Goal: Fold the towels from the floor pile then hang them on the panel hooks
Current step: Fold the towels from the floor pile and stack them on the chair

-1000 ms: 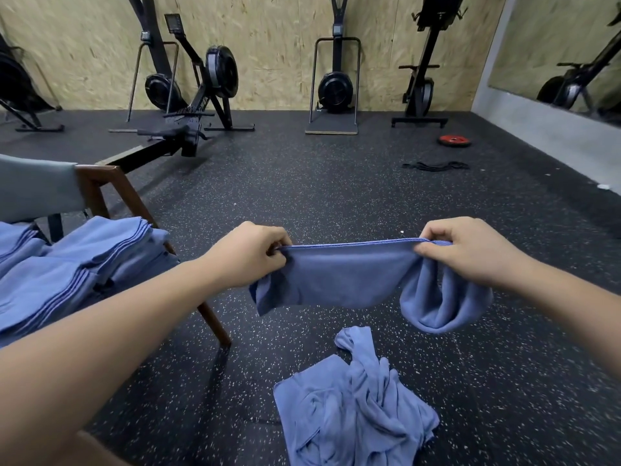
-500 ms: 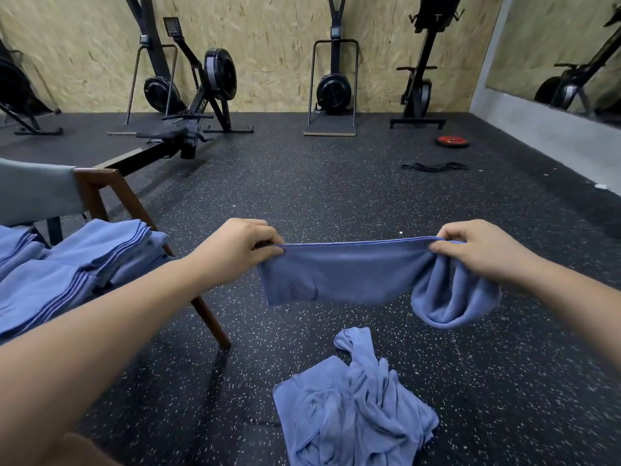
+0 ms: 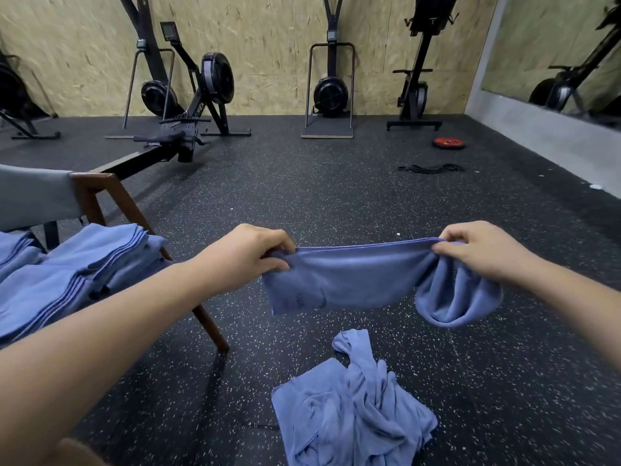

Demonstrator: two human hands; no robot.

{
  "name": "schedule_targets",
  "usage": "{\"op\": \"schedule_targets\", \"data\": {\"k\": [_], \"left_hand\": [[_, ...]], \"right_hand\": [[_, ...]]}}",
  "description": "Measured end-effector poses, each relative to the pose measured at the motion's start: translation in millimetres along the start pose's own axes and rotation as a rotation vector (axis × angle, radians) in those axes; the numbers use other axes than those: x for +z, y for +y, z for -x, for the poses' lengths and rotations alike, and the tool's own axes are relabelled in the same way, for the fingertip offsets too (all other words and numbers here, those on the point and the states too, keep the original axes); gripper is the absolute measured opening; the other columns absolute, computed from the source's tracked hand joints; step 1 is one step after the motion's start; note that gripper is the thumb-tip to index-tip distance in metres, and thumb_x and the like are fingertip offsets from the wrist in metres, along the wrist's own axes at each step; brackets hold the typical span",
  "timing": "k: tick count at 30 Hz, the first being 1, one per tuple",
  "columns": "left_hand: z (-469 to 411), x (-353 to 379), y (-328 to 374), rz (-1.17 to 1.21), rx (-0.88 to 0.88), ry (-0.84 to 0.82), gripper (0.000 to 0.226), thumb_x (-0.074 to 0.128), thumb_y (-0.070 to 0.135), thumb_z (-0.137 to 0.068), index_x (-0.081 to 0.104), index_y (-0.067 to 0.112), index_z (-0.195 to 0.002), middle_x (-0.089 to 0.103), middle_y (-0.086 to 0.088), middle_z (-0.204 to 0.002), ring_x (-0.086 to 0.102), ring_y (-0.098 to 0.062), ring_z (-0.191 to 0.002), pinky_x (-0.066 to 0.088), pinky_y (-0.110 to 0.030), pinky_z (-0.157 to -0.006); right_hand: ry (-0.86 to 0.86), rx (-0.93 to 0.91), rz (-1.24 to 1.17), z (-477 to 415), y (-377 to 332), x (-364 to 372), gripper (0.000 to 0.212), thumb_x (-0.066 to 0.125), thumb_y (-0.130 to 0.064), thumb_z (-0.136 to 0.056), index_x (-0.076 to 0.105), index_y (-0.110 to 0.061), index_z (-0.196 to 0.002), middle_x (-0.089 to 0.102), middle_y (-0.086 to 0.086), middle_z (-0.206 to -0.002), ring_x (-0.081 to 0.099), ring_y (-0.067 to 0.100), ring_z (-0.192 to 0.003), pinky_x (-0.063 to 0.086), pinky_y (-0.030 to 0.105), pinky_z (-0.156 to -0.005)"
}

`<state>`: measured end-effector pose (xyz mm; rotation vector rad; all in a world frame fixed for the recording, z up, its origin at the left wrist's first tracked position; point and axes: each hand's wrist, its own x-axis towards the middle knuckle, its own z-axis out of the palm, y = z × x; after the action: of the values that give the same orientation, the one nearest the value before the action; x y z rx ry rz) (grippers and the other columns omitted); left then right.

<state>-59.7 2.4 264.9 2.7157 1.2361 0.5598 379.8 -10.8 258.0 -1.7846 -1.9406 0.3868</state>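
A gym, no question about it. Black speckled rubber flooring (image 3: 336, 203) ran from wall to wall. A rowing machine (image 3: 183, 129) stretched out at the left, its rail running toward the camera. An upright flywheel trainer (image 3: 331, 92) stood against the chipboard wall (image 3: 268, 45), with more black machines lined up alongside it. A red weight plate (image 3: 448, 142) lay flat on the floor, black bands (image 3: 431, 168) near it. On the right, a large wall mirror (image 3: 554, 45) reflected yet another machine.

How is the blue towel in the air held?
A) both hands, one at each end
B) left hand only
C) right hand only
A: the left hand and the right hand each pinch one end of the top edge of the towel, stretched between them.
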Motion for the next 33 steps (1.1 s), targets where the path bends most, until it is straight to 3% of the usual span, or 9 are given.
{"op": "schedule_targets", "data": {"k": [5, 9, 15, 20, 22, 25, 29, 31, 33], "left_hand": [[1, -2, -3, -0.032, -0.046, -0.059, 0.017, 0.089, 0.03, -0.086, 0.072, 0.029, -0.085, 0.066, 0.019, -0.078, 0.062, 0.002, -0.078, 0.039, -0.013, -0.066], [4, -1, -3, -0.107, -0.063, -0.072, 0.026, 0.08, 0.045, -0.093, 0.065, 0.03, -0.078, 0.064, 0.014, -0.065, 0.06, -0.005, -0.063, 0.041, -0.023, -0.059], [8, 3, -7, 0.214, -0.323, 0.078, 0.028, 0.088, 0.038, -0.087, 0.064, 0.025, -0.079, 0.073, 0.003, -0.067, 0.069, -0.024, -0.063, 0.055, -0.038, -0.061], [9, -2, -9, 0.302, -0.372, 0.015, 0.017, 0.084, 0.025, -0.092, 0.074, 0.033, -0.104, 0.079, 0.011, -0.08, 0.073, -0.006, -0.071, 0.05, -0.014, -0.066], [8, 0, -13, 0.335, -0.412, 0.05, 0.004, 0.082, 0.027, -0.095, 0.08, 0.03, -0.095, 0.079, 0.009, -0.082, 0.075, -0.011, -0.076, 0.056, -0.022, -0.071], [7, 2, -12, 0.478, -0.483, 0.106, 0.011, 0.08, 0.03, -0.096, 0.08, 0.023, -0.088, 0.079, -0.001, -0.082, 0.072, -0.016, -0.073, 0.061, -0.042, -0.078], [2, 9, -1, 0.451, -0.516, 0.161, 0.013, 0.078, 0.026, -0.095, 0.077, 0.021, -0.083, 0.072, 0.008, -0.069, 0.059, -0.005, -0.062, 0.052, -0.03, -0.067], [0, 14, 2, 0.416, -0.538, 0.16, 0.011, 0.077, 0.025, -0.093, 0.078, 0.023, -0.082, 0.072, 0.011, -0.069, 0.059, -0.004, -0.061, 0.051, -0.028, -0.067], [-1, 17, 4, 0.38, -0.554, 0.14, 0.009, 0.077, 0.024, -0.091, 0.078, 0.027, -0.082, 0.075, 0.012, -0.072, 0.061, -0.004, -0.062, 0.052, -0.027, -0.067]], "right_hand": [[0.006, -0.006, -0.012, 0, 1, -1, 0.022, 0.076, -0.034, -0.094, 0.073, -0.029, -0.073, 0.071, -0.014, -0.071, 0.065, 0.012, -0.076, 0.048, 0.035, -0.074], [0.009, -0.013, -0.006, 0, -1, -2, 0.023, 0.075, -0.032, -0.094, 0.072, -0.025, -0.072, 0.068, -0.017, -0.069, 0.062, 0.01, -0.074, 0.046, 0.032, -0.072], [-0.01, -0.011, -0.007, 0, 3, -1, 0.023, 0.075, -0.033, -0.095, 0.072, -0.027, -0.074, 0.069, -0.017, -0.069, 0.064, 0.013, -0.076, 0.048, 0.036, -0.077], [-0.03, -0.025, -0.014, -2, 4, 1, 0.017, 0.077, -0.034, -0.094, 0.073, -0.032, -0.077, 0.072, -0.018, -0.074, 0.068, 0.011, -0.082, 0.05, 0.035, -0.078], [-0.042, -0.043, -0.055, -1, 3, 1, 0.012, 0.08, -0.032, -0.093, 0.075, -0.034, -0.082, 0.075, -0.019, -0.079, 0.069, 0.006, -0.084, 0.05, 0.032, -0.08], [-0.053, -0.06, -0.111, 1, 2, 8, 0.009, 0.083, -0.032, -0.091, 0.076, -0.036, -0.096, 0.076, -0.018, -0.087, 0.069, 0.003, -0.086, 0.05, 0.031, -0.085], [-0.059, -0.068, -0.078, 5, -7, 30, 0.015, 0.078, -0.033, -0.096, 0.069, -0.038, -0.107, 0.058, -0.011, -0.066, 0.052, 0.006, -0.066, 0.043, 0.028, -0.07], [-0.083, -0.078, -0.085, 10, -20, 41, 0.015, 0.072, -0.033, -0.099, 0.065, -0.037, -0.112, 0.058, -0.012, -0.065, 0.049, 0.001, -0.062, 0.042, 0.021, -0.065], [-0.117, -0.09, -0.123, 15, -35, 48, 0.016, 0.068, -0.033, -0.101, 0.061, -0.038, -0.115, 0.066, -0.012, -0.069, 0.051, 0.002, -0.063, 0.046, 0.023, -0.069]]}}
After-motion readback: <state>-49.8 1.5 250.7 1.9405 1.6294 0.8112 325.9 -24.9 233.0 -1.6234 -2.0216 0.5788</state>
